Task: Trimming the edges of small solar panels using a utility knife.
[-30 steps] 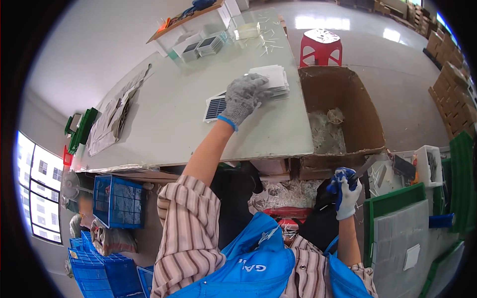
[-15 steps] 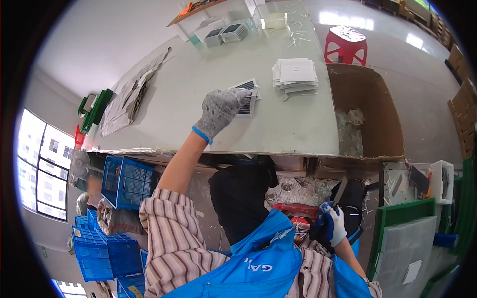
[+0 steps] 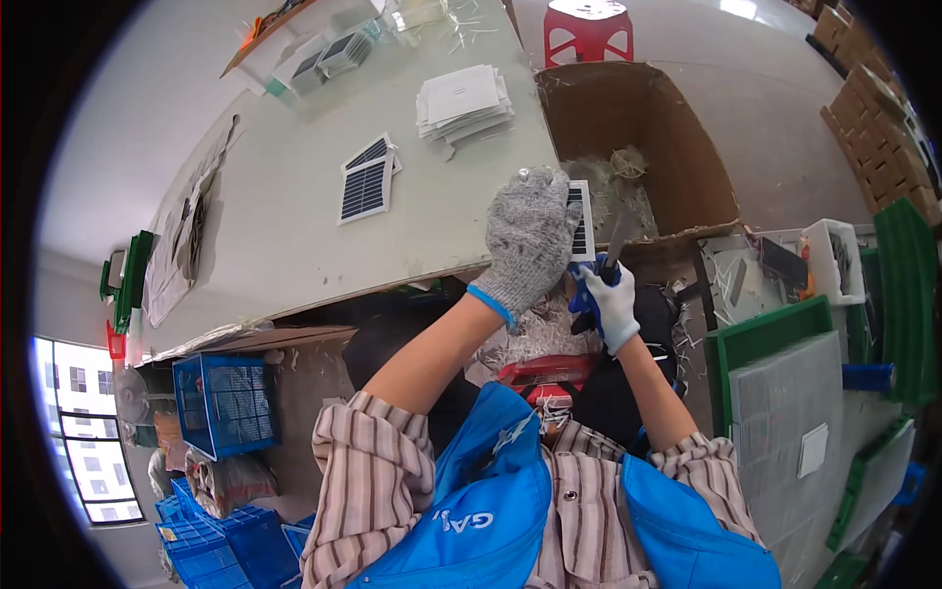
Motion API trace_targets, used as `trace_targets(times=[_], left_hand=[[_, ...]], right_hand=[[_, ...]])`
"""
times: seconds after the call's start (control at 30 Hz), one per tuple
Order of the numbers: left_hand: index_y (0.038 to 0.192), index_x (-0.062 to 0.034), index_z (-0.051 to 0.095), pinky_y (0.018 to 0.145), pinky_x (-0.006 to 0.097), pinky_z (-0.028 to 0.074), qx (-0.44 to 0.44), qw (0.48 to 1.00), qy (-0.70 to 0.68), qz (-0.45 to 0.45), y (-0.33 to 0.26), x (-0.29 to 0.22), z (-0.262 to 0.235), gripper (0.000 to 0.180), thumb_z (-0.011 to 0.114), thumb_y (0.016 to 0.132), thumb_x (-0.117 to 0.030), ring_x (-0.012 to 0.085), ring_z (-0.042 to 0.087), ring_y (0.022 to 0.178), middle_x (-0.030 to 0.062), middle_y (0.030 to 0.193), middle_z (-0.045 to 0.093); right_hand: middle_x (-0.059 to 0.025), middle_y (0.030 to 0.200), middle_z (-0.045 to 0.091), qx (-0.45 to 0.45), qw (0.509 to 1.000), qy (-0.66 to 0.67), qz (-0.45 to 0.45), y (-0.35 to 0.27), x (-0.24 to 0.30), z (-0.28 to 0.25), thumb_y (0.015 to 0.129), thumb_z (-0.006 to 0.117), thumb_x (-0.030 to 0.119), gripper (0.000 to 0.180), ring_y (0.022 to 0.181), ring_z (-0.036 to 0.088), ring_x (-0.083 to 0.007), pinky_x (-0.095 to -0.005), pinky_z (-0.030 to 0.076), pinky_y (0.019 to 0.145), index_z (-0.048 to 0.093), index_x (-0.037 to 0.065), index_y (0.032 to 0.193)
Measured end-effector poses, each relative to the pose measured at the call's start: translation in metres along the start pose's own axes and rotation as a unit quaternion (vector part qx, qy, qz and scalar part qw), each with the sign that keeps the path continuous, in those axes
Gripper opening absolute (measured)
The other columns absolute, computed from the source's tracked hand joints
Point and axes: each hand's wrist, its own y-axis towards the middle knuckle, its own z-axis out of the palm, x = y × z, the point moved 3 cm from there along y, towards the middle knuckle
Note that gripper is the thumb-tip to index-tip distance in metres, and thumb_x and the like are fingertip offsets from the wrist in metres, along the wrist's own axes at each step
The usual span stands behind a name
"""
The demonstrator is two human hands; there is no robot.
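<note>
My left hand (image 3: pixel 527 240), in a grey knit glove, is closed on a small solar panel (image 3: pixel 586 221) with dark cells and a white border. That panel is held past the table's right edge, beside the cardboard box. Just below it is my right hand (image 3: pixel 614 306), in a white and blue glove, gripping a knife (image 3: pixel 620 240) with its blade pointing up. The knife's handle is mostly hidden by the fingers. On the table, two more solar panels (image 3: pixel 365 189) lie partly overlapped, left of a stack of white sheets (image 3: pixel 465 103).
An open cardboard box (image 3: pixel 687 118) holding clear scraps adjoins the pale table (image 3: pixel 285 211) on the right. Beyond it stands a red stool (image 3: pixel 587 39). Green-framed trays (image 3: pixel 785 363) are at my right; blue crates (image 3: pixel 226 402) are at lower left. White strips litter the floor.
My left hand has left the panels on the table and come right and nearer with one panel. My right hand has risen with the knife to meet it. The view has turned right.
</note>
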Motion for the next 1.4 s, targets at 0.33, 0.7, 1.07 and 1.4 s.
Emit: trace_targets(times=[0.33,0.7,1.07,1.4], left_hand=[[0.105,-0.0081,0.063,0.087,0.044,0.047,0.05,0.998,-0.046,-0.018,0.02,-0.024,0.007,0.031,0.061,0.074,-0.011,0.0309,0.058,0.098,0.0119,0.102,0.062],[0.109,-0.0065,0.061,0.088,0.047,0.044,-0.001,1.0,-0.005,-0.025,0.007,-0.018,0.01,0.033,0.06,0.076,-0.015,0.0334,0.056,0.1,0.014,0.103,0.061],[0.107,-0.0063,0.062,0.087,0.046,0.044,0.014,0.994,-0.112,0.013,0.014,-0.014,-0.001,0.03,0.062,0.08,-0.02,0.033,0.057,0.096,0.0137,0.099,0.061],[0.097,-0.0069,0.061,0.077,0.045,0.046,0.034,0.999,-0.013,-0.01,0.008,-0.014,0.004,0.024,0.06,0.073,-0.013,0.0316,0.057,0.089,0.013,0.089,0.059]], right_hand=[[-0.002,0.076,0.066,0.147,0.985,-0.029,-0.087,0.02,0.019,-0.007,0.08,0.068,0.01,0.013,0.066,0.059,-0.0067,-0.0241,0.048,0.061,0.065,-0.002,0.086],[-0.0095,0.102,0.064,-0.131,0.948,-0.258,-0.133,-0.01,0.012,0.024,0.083,0.065,0.004,0.045,0.09,0.064,-0.0224,-0.0302,0.05,0.08,0.046,-0.002,0.124],[-0.0092,0.106,0.062,0.267,0.82,0.505,0.036,0.079,-0.009,0.037,0.096,0.047,0.016,0.027,0.098,0.062,-0.0197,-0.0337,0.052,0.082,0.053,0.002,0.118],[-0.0043,0.08,0.067,0.11,0.97,-0.101,-0.193,0.026,0.027,-0.003,0.082,0.064,0.008,0.013,0.069,0.061,-0.0069,-0.0232,0.049,0.064,0.064,-0.002,0.09]])
